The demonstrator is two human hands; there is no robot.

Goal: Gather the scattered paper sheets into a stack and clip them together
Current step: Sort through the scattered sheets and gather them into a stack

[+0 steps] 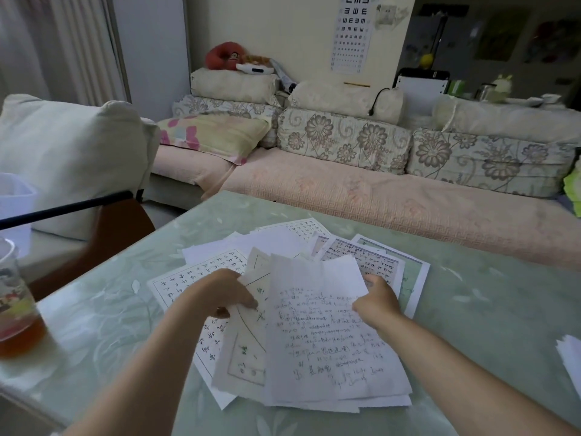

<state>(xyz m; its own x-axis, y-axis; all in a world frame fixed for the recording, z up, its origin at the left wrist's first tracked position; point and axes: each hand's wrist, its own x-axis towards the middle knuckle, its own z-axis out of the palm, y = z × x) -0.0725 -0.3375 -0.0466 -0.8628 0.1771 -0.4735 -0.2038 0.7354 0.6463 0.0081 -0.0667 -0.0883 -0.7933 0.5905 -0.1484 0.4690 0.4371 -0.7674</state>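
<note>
My left hand [220, 294] pinches the drawing sheet [245, 350]; my right hand [377, 302] grips the handwritten sheet [327, 341]. Printed sheets [377, 262] lie toward the far edge of the surface [478, 309], nearer my right hand.

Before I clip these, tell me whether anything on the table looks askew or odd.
The sheets lie fanned at different angles, overlapping, with their edges unaligned. The left hand and right hand each pinch one. No clip shows.
</note>
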